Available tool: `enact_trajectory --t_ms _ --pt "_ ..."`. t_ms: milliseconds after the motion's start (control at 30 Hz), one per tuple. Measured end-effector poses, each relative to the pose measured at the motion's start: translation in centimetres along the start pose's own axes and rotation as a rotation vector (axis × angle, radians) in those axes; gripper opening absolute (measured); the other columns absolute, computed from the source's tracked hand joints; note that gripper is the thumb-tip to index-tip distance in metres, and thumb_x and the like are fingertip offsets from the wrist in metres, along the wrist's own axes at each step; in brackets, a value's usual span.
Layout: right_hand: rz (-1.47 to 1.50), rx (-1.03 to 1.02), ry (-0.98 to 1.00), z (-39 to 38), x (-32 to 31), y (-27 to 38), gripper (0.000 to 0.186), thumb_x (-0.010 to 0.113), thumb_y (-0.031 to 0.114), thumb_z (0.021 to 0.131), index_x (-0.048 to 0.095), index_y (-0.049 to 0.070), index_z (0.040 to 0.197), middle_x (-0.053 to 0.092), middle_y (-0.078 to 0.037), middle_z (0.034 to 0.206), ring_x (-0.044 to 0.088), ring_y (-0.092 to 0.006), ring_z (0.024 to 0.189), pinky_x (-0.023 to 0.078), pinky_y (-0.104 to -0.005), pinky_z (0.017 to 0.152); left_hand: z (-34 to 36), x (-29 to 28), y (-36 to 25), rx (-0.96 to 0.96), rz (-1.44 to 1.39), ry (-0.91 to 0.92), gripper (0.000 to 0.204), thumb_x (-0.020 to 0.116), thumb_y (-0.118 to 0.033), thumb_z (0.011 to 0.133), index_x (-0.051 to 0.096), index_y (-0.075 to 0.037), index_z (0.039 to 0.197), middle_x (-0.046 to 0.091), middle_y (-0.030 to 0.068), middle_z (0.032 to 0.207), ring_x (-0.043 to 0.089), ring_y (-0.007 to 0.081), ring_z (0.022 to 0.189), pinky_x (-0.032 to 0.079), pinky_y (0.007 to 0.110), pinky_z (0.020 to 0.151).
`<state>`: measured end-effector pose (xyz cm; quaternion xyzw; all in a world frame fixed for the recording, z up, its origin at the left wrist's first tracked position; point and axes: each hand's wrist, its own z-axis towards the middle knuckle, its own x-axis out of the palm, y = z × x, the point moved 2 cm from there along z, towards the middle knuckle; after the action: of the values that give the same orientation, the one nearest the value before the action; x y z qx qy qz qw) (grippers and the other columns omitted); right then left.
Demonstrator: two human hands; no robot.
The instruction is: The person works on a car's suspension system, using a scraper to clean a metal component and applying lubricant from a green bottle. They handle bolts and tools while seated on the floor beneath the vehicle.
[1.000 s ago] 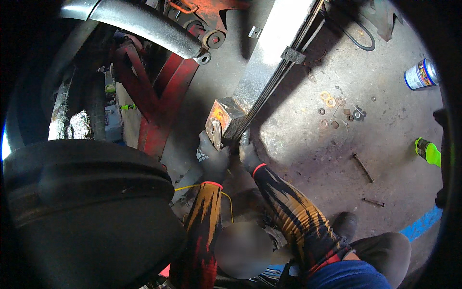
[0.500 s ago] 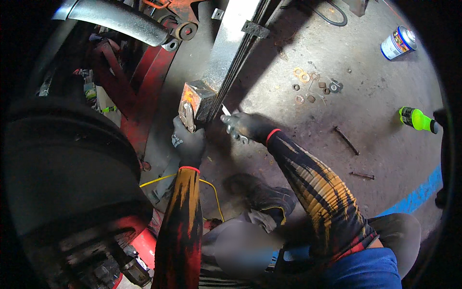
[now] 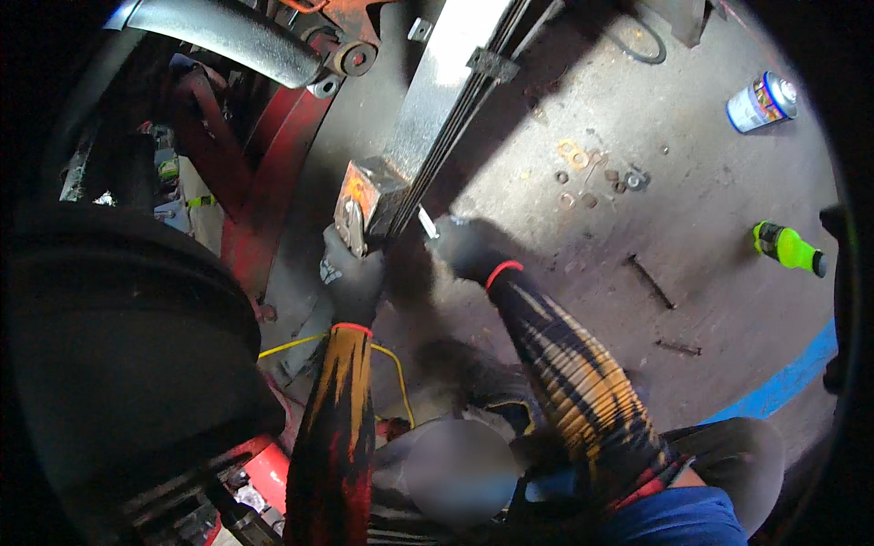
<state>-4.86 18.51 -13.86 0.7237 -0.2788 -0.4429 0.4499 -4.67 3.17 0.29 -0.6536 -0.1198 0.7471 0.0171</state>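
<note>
Left hand: the gloved left hand (image 3: 353,273) is closed on the lower edge of the rusty end block (image 3: 364,202) of the leaf spring (image 3: 446,91), a little left of the centre of the frame.
Right hand: the gloved right hand (image 3: 469,247) is wrapped around a small light metal piece (image 3: 427,221), just beside the right side of the block; what kind of tool it is cannot be told.
Leaf spring: the long stack of steel leaves is seen running from the top centre down to the block, raised above the floor (image 3: 583,237).
Risk of pinching: both hands are kept very near the block, so fingers could be squeezed if the spring is dropped or swings.
Risk of slipping: the small piece may slide off, since the surface looks rusty and oily.
Loose parts: nuts and washers (image 3: 601,177) lie on the floor at the upper right and could be kicked away and lost.
Spray can: the can (image 3: 761,101) lies at the far upper right, well apart from the hands.
Torch: a yellow-green torch (image 3: 788,247) lies at the right edge.
Wheel: a large dark tyre (image 3: 118,346) fills the lower left, so little room is left for the left arm.
</note>
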Motion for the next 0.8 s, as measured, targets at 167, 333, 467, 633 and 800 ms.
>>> enact_trajectory --t_ms 167,333,467,633,800 --pt "0.616 0.029 0.12 -0.3 1.0 -0.6 0.025 0.061 0.026 0.1 0.064 0.002 0.1 0.068 -0.011 0.079 0.068 -0.0221 0.072 0.054 -0.0374 0.064 -0.3 -0.6 -0.4 -0.005 -0.001 0.005 0.053 0.07 -0.009 0.068 0.053 0.0 0.118 0.066 0.0283 0.098 0.062 0.0507 0.097 0.05 0.054 0.082" --pt "0.54 0.086 0.033 1.3 2.7 -1.0 0.028 0.062 0.03 0.1 0.066 0.002 0.096 0.069 -0.01 0.081 0.065 -0.0219 0.074 0.051 -0.0412 0.072 -0.1 -0.6 -0.3 -0.011 -0.01 0.004 0.054 0.07 -0.009 0.068 0.053 0.0 0.118 0.067 0.0269 0.099 0.064 0.049 0.098 0.051 0.053 0.082" --pt "0.602 0.21 -0.049 3.1 6.5 -0.4 0.028 0.064 0.027 0.097 0.061 0.002 0.086 0.064 -0.015 0.074 0.061 -0.0225 0.069 0.049 -0.04 0.066 -0.1 -0.4 -0.3 -0.052 -0.033 0.029 0.054 0.073 -0.01 0.069 0.053 -0.001 0.118 0.067 0.0267 0.103 0.064 0.0483 0.1 0.051 0.052 0.083" --pt "0.599 0.126 -0.103 2.7 7.1 -0.2 0.024 0.064 0.024 0.096 0.058 0.003 0.085 0.059 -0.01 0.069 0.057 -0.018 0.062 0.049 -0.0374 0.059 -0.1 -0.7 -0.6 -0.064 -0.075 0.038 0.056 0.075 -0.011 0.069 0.053 -0.002 0.119 0.067 0.0262 0.108 0.063 0.0473 0.105 0.051 0.05 0.087" --pt "1.069 0.123 0.018 1.0 6.5 1.5 0.016 0.059 0.021 0.1 0.062 0.005 0.102 0.06 -0.003 0.078 0.059 -0.0121 0.07 0.048 -0.0335 0.06 -0.1 -0.7 -0.3 -0.065 -0.078 0.054 0.055 0.075 -0.01 0.068 0.053 -0.002 0.118 0.066 0.0261 0.111 0.063 0.0473 0.107 0.051 0.051 0.088"
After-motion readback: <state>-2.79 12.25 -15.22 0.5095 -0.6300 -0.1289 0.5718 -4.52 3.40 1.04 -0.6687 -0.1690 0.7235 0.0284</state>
